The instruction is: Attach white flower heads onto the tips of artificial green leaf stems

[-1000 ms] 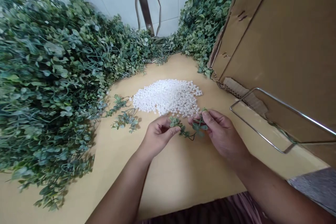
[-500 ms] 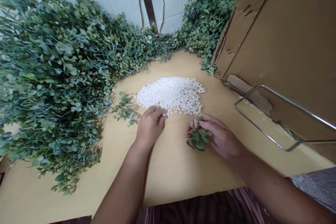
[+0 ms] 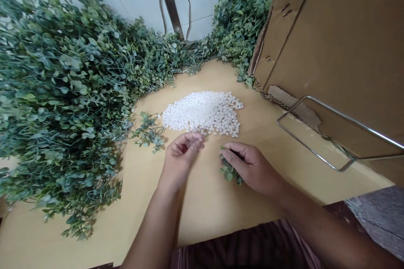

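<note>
My left hand [image 3: 182, 151] is closed in a pinch just in front of a heap of small white plastic beads [image 3: 202, 111]. A tiny white bead [image 3: 201, 139] shows at its thumb and fingertip. My right hand [image 3: 249, 162], a little to the right, grips a green artificial leaf sprig [image 3: 230, 171]. The stem's tip sticks up past the thumb, and leaves hang below, partly hidden by the fingers. Between the two hands is a small gap. Left of the heap lies a loose leafy sprig [image 3: 148, 131].
A large mass of artificial greenery [image 3: 69, 84] fills the left, with more greenery [image 3: 246, 17] at the back right. On the right stand a cardboard box [image 3: 344, 46] and a bent metal wire frame [image 3: 311, 153]. A metal strip [image 3: 170, 4] leans on the tiled wall behind the tan tabletop [image 3: 208, 218].
My left hand has lifted off the edge of the bead heap and turned, its pinch now showing. My right hand has turned and moved slightly left with the sprig, its stem tip raised.
</note>
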Action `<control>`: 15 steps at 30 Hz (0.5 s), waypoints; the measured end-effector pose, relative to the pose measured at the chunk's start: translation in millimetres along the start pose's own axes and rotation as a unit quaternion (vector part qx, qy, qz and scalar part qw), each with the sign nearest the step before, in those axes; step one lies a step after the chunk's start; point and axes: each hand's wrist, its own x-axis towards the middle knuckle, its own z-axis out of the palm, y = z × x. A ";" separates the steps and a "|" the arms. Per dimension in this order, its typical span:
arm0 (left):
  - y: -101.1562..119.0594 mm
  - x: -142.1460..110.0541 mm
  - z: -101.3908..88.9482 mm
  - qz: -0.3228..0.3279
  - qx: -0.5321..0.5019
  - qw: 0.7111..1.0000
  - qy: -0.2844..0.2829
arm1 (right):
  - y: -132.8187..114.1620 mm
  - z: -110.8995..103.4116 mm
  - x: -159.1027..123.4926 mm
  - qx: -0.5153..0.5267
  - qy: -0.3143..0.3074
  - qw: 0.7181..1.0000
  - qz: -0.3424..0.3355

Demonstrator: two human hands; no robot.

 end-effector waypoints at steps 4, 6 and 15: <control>-0.2 -17.1 8.7 -0.102 -0.105 0.989 -0.016 | -0.8 5.0 -0.4 -0.052 -0.004 0.998 -0.047; -3.6 -18.9 9.6 -0.121 -0.137 0.983 -0.025 | -0.3 6.9 -0.4 -0.060 -0.004 0.996 -0.061; -13.4 -18.0 10.3 -0.105 -0.107 0.988 -0.020 | 3.0 9.3 1.7 -0.062 -0.008 0.997 -0.044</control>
